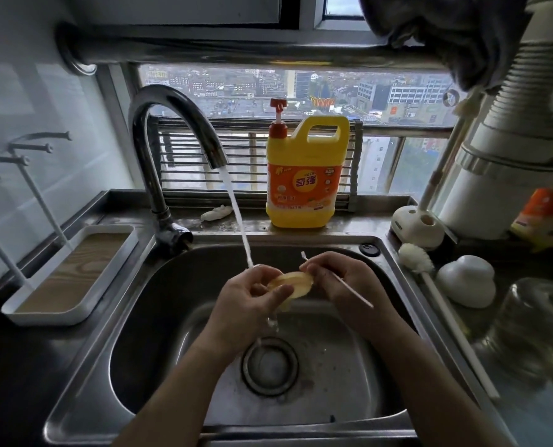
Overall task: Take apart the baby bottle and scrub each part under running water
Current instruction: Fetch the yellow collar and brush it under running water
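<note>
Over the steel sink [394, 285], my left hand [249, 295] grips a pale yellow, translucent bottle part [296, 283], a soft round piece like a nipple. Water from the curved faucet [172, 130] streams down [239, 221] onto my left hand and runs off toward the drain [270, 366]. My right hand [339, 279] pinches a thin white brush stick [354, 293] against the yellow part; its small tip [303, 254] pokes out above my fingers.
A yellow dish-soap jug [307, 175] stands on the ledge behind the sink. On the right counter lie a white bottle brush [417, 258], a white dome cap [466, 280], a brush stand [417, 225] and a clear upturned bottle body [536, 321]. A white drying tray [72, 272] sits at left.
</note>
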